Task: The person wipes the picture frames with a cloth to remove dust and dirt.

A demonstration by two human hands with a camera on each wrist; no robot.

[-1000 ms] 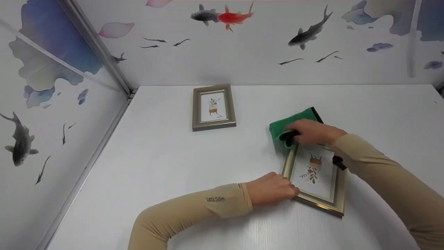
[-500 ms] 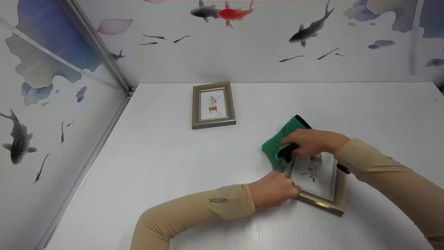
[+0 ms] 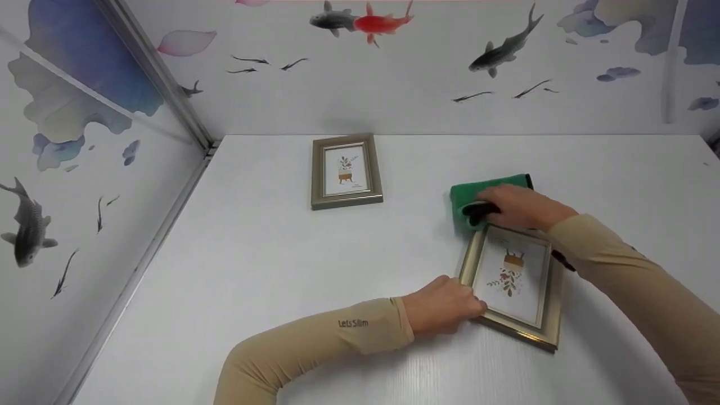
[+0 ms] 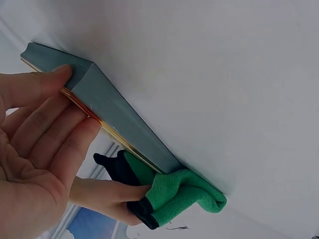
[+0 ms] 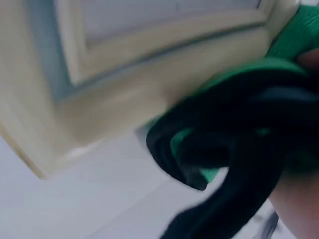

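Note:
A gold-toned picture frame (image 3: 512,281) with a potted-plant print, upside down from here, lies at the right of the white table. My left hand (image 3: 444,306) pinches its near left corner; in the left wrist view the thumb is on the grey side edge (image 4: 114,107) and the fingers are at the gold front rim. My right hand (image 3: 520,208) grips a folded green cloth (image 3: 466,197) with black edging, right at the frame's far end. Blurred in the right wrist view, the cloth's dark border (image 5: 224,109) overlaps the frame's pale moulding (image 5: 114,119).
A second picture frame (image 3: 347,171), with a similar plant print, lies upright near the table's back edge, left of the cloth. White panels printed with fish and leaves stand behind (image 3: 394,84) and at the left (image 3: 95,185), the left one bordered by a metal rail (image 3: 140,270).
The cloth in my right hand went down the frame's left side, then back up and right to its far end, uncovering the print. My left hand stays on the corner.

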